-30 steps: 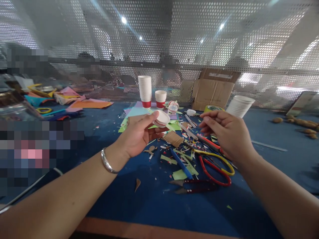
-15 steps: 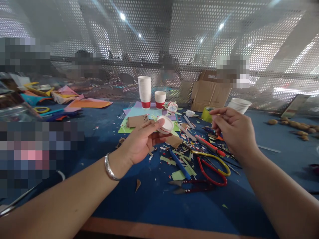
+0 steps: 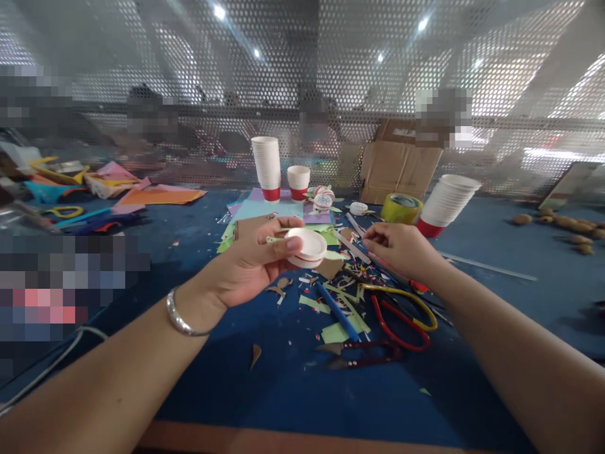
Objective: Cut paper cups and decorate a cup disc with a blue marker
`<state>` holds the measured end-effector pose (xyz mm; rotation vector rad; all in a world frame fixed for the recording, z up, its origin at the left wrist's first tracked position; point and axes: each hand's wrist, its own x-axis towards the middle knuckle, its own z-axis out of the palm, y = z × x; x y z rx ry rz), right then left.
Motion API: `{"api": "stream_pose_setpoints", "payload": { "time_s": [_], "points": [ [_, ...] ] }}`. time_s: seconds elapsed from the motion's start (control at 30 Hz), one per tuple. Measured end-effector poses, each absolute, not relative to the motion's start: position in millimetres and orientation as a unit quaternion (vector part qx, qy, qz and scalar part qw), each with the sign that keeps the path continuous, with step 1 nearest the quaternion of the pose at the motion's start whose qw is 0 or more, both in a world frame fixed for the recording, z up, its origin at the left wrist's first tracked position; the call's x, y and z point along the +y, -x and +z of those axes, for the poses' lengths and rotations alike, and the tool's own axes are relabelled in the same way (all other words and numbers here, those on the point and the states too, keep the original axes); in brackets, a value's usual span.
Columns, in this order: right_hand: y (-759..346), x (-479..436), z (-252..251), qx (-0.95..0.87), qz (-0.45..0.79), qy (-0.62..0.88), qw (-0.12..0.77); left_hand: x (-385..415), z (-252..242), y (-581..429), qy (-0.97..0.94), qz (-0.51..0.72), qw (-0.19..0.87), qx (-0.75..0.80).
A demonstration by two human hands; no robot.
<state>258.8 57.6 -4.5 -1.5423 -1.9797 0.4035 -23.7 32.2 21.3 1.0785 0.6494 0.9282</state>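
My left hand (image 3: 253, 258) is closed around a cut-down paper cup bottom (image 3: 308, 243), white with a red band, its round face tilted up toward me. Green paper pieces stick out from its sides. To the right, my right hand (image 3: 401, 249) hovers low over the scraps with thumb and fingers pressed together; what they hold, if anything, I cannot make out. Under and beside it lie a red-and-grey tool, partly hidden, and a pale stick (image 3: 352, 247). Below are a blue pen (image 3: 338, 312), red-and-yellow-handled scissors (image 3: 401, 318) and small thread snips (image 3: 359, 354).
Behind stand a tall paper cup stack (image 3: 267, 167), a shorter stack (image 3: 298, 183) and a leaning stack (image 3: 447, 205). Yellow tape (image 3: 401, 211) sits by a cardboard box (image 3: 397, 167). Two finished-looking cup pieces, one at the paper sheets (image 3: 269, 208), lie beyond. Green paper scraps (image 3: 338, 333) litter the middle.
My right hand has moved left and down toward the scraps, uncovering the tape and leaning cups. The cup bottom in my left hand has shifted slightly left and lower, its face turned more upward.
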Motion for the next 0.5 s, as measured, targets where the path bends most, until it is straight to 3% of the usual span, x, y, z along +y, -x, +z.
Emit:
{"api": "stream_pose_setpoints", "payload": {
  "time_s": [0.27,0.5],
  "points": [
    [-245,23,4,-0.797,0.178,0.527,0.234,25,37,33,-0.716,0.233,0.587,0.297],
    [-214,-7,5,-0.896,0.126,0.409,0.12,32,35,41,-0.681,0.364,0.566,0.288]
  ]
}}
